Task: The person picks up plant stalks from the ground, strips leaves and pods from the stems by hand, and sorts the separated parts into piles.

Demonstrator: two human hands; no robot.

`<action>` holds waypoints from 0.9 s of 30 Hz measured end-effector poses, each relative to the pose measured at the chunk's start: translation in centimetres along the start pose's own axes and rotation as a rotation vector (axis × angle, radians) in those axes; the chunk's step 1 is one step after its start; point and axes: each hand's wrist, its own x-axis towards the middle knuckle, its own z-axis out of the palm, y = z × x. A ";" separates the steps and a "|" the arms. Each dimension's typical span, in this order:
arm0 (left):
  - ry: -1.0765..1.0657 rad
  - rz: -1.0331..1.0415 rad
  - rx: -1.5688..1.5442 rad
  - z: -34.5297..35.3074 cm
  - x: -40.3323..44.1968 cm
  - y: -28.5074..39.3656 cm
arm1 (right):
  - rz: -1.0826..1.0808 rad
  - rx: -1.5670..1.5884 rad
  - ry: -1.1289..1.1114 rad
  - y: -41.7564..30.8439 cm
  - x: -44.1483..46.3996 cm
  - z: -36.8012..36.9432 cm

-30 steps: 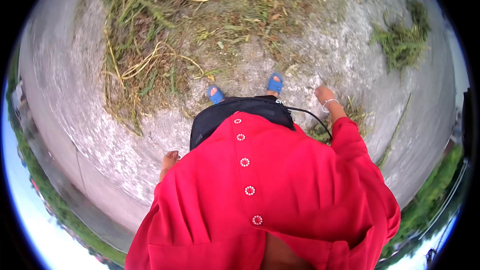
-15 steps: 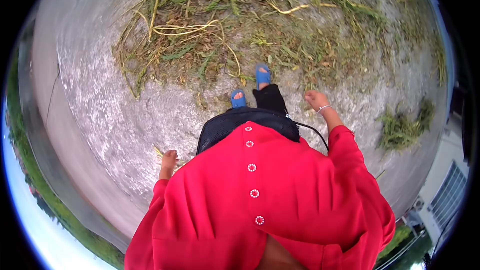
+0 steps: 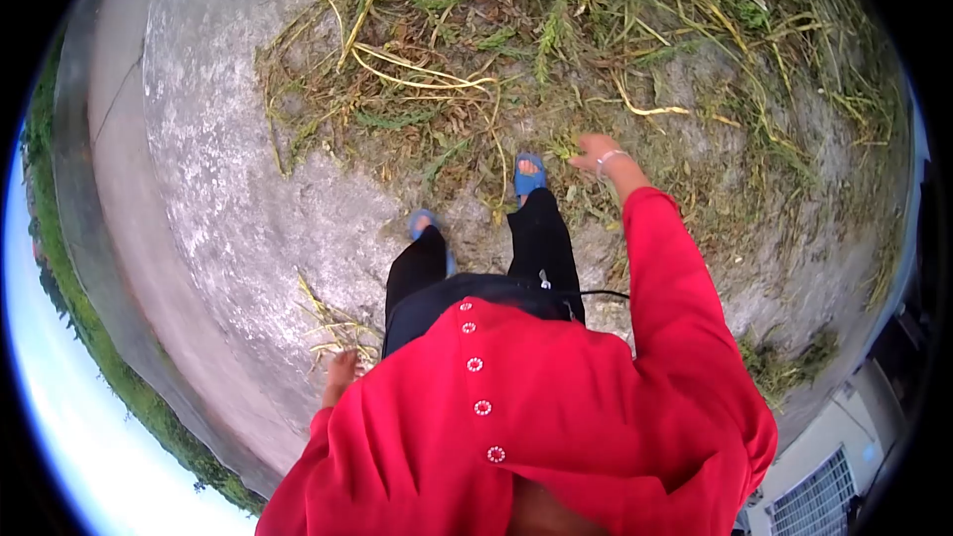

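Note:
My right hand (image 3: 601, 153), with a white bracelet at the wrist, reaches forward over the littered ground. Its fingers stretch to the left, apart from one another, and nothing shows in them. Under and beyond it lie cut green and yellow plant stalks (image 3: 556, 35). My left hand (image 3: 342, 369) hangs low at my left side with its fingers curled. Just ahead of it is a small bunch of thin yellowish stalks (image 3: 338, 323). Whether that hand touches them or holds anything is hidden.
My feet, in blue sandals (image 3: 529, 175), stand at the near edge of the plant litter. A separate heap of greenery (image 3: 789, 362) lies to the right. Grey concrete (image 3: 228, 189) stretches left toward a grassy strip. A building with a barred window (image 3: 814, 501) is at the lower right.
My right hand has moved forward and left, over the litter, and its fingers have straightened. My left hand sits lower in view, and more of the stalks beside it show. My feet have moved apart.

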 end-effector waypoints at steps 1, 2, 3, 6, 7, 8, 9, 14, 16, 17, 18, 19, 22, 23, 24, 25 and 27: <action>-0.057 -0.024 -0.020 -0.5 1.6 -2.4 | -0.030 0.065 0.007 -0.6 3.3 -0.3; -0.114 -0.048 -0.039 -1.0 3.2 -4.6 | -0.058 0.133 0.012 -1.5 6.1 0.0; -0.124 -0.073 -0.049 -1.0 4.0 -5.1 | -0.042 0.162 0.000 -3.4 8.2 -0.5; -0.081 -0.139 -0.080 -1.1 5.5 -2.9 | -0.040 0.149 0.015 -8.0 15.3 1.2; -0.065 -0.147 -0.114 -1.1 6.0 -1.2 | -0.054 0.123 0.029 -8.8 18.2 2.2; -0.045 -0.156 -0.153 -1.4 6.5 0.2 | -0.051 0.102 0.039 -9.6 21.0 3.2; -0.025 -0.169 -0.194 -1.9 6.8 1.0 | -0.053 0.077 0.039 -10.6 23.4 4.7; 0.085 -0.322 -0.238 -5.7 5.0 -4.0 | 0.089 -0.140 -0.139 -16.9 34.3 8.3; 0.104 -0.446 -0.241 -6.3 3.4 -6.3 | 0.073 -0.219 0.049 -16.5 38.9 12.8; 0.106 -0.514 -0.233 -6.4 2.5 -7.1 | 0.069 -0.254 0.145 -16.6 40.7 14.7; 0.099 -0.575 -0.225 -6.1 1.7 -7.7 | 0.117 -0.199 0.072 -17.5 41.8 15.5; 0.086 -0.632 -0.213 -5.6 1.1 -8.0 | 0.168 -0.146 -0.003 -18.4 42.1 15.7; 0.057 -0.675 -0.202 -4.8 1.0 -8.2 | 0.241 -0.170 -0.189 -21.4 40.9 16.4; 0.043 -0.670 -0.203 -4.5 1.3 -8.2 | 0.252 -0.137 -0.293 -22.1 40.3 16.7; 0.029 -0.655 -0.212 -4.4 1.8 -8.1 | 0.266 -0.106 -0.385 -22.4 39.7 16.7; 0.021 -0.631 -0.224 -4.5 2.4 -8.3 | 0.223 -0.073 -0.277 -22.5 38.5 17.9; 0.020 -0.550 -0.263 -5.1 4.8 -8.8 | 0.154 -0.014 -0.183 -22.7 35.5 17.2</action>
